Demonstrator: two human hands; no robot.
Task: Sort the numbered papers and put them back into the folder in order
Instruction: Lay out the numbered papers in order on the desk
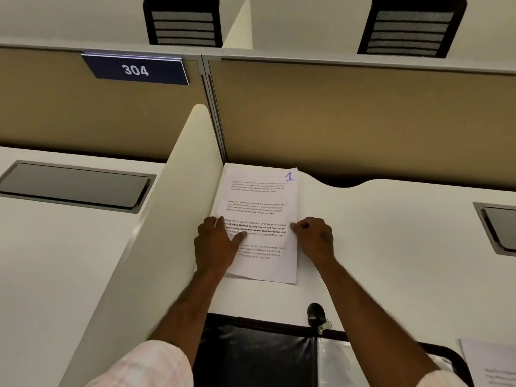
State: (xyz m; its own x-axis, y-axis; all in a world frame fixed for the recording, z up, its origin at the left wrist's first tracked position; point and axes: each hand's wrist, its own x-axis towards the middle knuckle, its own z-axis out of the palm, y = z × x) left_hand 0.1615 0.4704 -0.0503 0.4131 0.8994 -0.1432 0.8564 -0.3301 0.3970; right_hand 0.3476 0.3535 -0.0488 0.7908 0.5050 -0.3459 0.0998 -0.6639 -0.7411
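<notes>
A sheet of printed paper marked with a blue "1" in its top right corner lies on the white desk, tucked against the left divider. My left hand rests on its left edge, thumb laid across the text. My right hand pinches its right edge with curled fingers. A black folder with clear plastic sleeves lies open at the near edge of the desk, between my forearms. Another printed sheet shows at the bottom right corner.
A cream divider panel stands just left of the sheet. A tan partition wall closes the back, with a "304" sign. A black binder clip sits near the folder. Grey cable hatches are set into the desks.
</notes>
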